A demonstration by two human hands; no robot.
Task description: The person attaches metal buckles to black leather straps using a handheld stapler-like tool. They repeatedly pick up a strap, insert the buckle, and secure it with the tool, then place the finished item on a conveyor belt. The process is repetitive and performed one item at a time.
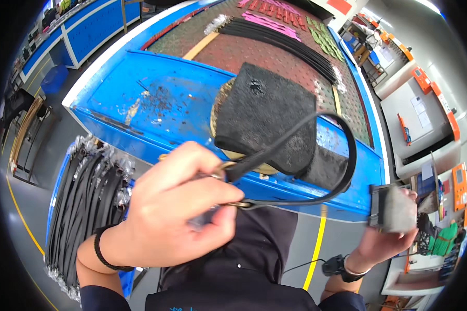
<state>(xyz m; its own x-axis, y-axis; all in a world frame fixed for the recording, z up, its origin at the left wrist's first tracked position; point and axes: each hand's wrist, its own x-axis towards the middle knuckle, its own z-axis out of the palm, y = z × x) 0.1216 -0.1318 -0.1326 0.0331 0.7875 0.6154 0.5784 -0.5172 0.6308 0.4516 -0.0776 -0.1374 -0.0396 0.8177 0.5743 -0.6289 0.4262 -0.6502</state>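
Along the right wall stood orange machine cabinets; one orange control panel (459,182) carried a small pale screen, too blurred to read. White paper labels (420,110) were stuck flat on a grey cabinet top near it. A red rectangular sign (340,5) hung at the upper edge, beyond the desk.

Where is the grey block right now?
Head view, lower right: the grey block is gripped in the right hand, just off the blue bench edge.
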